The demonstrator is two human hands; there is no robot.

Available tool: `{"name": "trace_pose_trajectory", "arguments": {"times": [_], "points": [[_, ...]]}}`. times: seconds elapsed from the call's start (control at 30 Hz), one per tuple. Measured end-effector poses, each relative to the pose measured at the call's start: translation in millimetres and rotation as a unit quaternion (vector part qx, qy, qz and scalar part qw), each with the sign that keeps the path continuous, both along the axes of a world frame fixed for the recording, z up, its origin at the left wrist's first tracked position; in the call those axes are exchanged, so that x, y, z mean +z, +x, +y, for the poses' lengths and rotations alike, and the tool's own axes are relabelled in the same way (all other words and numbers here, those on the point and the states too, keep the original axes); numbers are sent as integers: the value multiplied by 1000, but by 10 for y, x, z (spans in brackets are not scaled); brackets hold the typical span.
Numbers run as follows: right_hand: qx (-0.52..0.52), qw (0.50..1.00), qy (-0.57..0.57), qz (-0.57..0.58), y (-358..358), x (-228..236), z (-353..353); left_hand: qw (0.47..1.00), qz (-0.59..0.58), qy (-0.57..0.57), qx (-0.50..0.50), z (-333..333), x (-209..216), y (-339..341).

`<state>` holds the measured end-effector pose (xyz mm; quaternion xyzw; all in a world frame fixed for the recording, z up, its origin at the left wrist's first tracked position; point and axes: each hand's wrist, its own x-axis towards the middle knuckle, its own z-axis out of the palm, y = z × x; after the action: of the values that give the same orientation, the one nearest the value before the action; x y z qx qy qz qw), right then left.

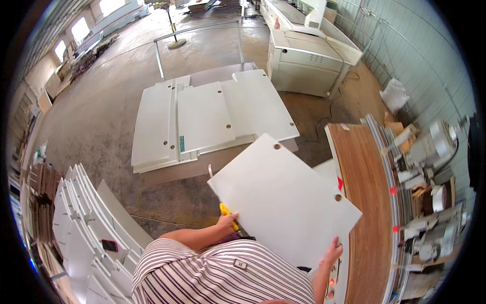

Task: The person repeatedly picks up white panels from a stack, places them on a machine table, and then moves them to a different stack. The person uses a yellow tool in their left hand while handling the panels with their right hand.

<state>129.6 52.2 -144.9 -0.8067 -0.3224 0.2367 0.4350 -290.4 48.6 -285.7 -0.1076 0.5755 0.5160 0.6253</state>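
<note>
white board (288, 200), two holes (277, 146) already in it, edges gripped by left hand (228, 221) and right hand (331, 253), seemingly not yet stacked like similar boards (202, 114) ahead.

Machine, large, cream, boxy, with a round dark hole in its near side (306, 68), taken as landmark. Cable, dark, loose on the floor at its near side (331, 107). Sack, white, bulging, to its right, against the wall (394, 96). Wall, pale, ribbed, also to its right (430, 61). Frame, thin metal, upright legs and top bar, to its left (159, 61). Stand, round base and thin post, left of it, past the frame (176, 44). Windows, bright, far to its left, the middle one tallest-looking (80, 29). Pile, dark, low, far left of it, beneath the windows (93, 59). Cardboard, brown, stacked, far left and nearer the viewer than it (43, 185). Floor, grey, worn, stretching away to its left (101, 121).
</note>
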Motion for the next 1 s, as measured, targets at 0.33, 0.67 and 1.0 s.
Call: {"name": "trace_pose_trajectory", "arguments": {"times": [0.33,0.67,1.0], "points": [[102,987,-121,-13,-3134,-667,2447,994,111,-4,-5,1534,-55,-2253],[293,791,-225,487,-5175,-753,3276,970,239,36,25,1592,425,-2891],[373,674,-255,585,-6307,-994,3751,880,471,-1,66,2194,-475,-4683]]}}
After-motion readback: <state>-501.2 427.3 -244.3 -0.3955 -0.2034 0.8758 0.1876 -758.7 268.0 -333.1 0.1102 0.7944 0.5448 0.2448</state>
